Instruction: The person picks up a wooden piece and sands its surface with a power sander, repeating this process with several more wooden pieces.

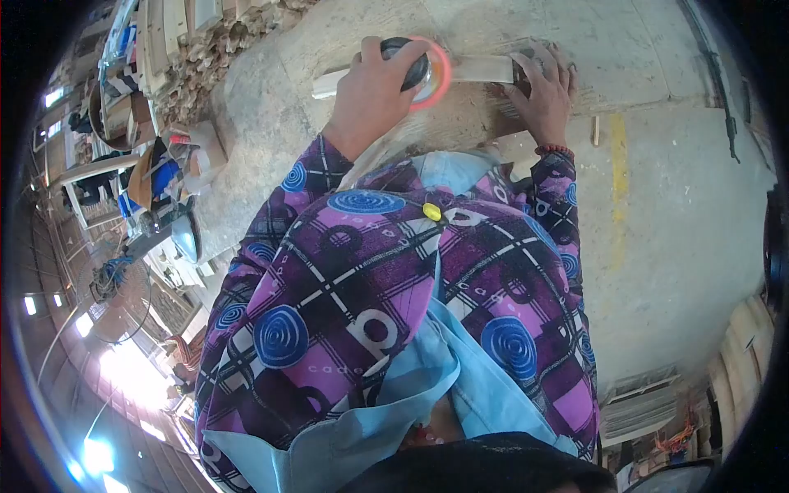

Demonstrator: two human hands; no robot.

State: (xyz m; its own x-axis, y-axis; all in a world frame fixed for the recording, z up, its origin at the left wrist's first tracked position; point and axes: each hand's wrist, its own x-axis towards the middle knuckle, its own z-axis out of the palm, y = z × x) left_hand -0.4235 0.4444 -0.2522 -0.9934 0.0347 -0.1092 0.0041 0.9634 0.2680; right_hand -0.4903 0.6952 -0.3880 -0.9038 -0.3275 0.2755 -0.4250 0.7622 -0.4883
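My left hand (pixel 367 99) is wrapped round the black top of a round palm sander (pixel 425 78), which has a reddish-orange ring round its lower part. Below it runs a pale wooden strip (pixel 482 69), whose other end sticks out to the left past my knuckles. At the strip's right end my right hand (pixel 542 89) is closed, thumb at the near edge and fingers over the far side. A small dark piece shows between the strip's end and this palm. Part of the strip is hidden under the sander.
A dusty grey surface (pixel 666 197) carries a yellow stripe (pixel 618 172) and a small wooden stick (pixel 596 130) to the right. Stacked wood pieces (pixel 193 62) lie at the upper left. A fan (pixel 115 283) stands at the left, and a dark hose (pixel 723 90) runs at the upper right.
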